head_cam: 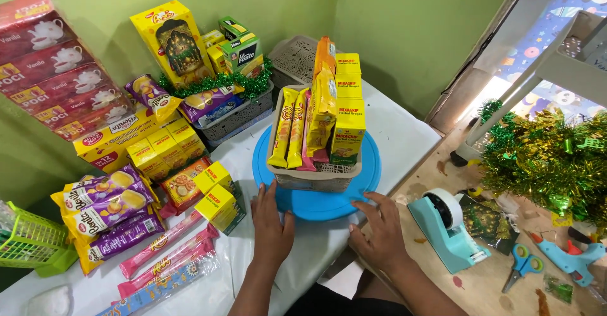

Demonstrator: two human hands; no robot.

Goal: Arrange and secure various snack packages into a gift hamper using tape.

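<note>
Clearly both hands rest at the near edge of a blue round tray (316, 202), which sits on the white-covered counter (404, 136) and carries a beige mesh basket (314, 176). The left hand (272, 222) lies at about seven o'clock of the tray, fingers (260, 196) spread flat, tips touching the rim and grasping nothing. The right hand (382, 232) lies at about five o'clock, fingers loosely extended along the rim, likewise holding nothing. Placed so, the hands seem to steady or turn the tray rather than lift it.

Inside the basket stand yellow biscuit packs (282, 128), a pink pack, an orange snack bag (323, 95) and stacked yellow boxes (348, 123), upright and packed tight so that they prop one another.

At nine o'clock of the tray small yellow cartons (218, 205) lie just beside the left hand, with purple biscuit packs (107, 205) farther out. At eleven o'clock a grey basket (237, 120) with green tinsel holds more boxes. At three o'clock a teal tape dispenser (446, 227) stands near the right hand; scissors (521, 265) and a glue gun (572, 256) lie beyond it.
</note>
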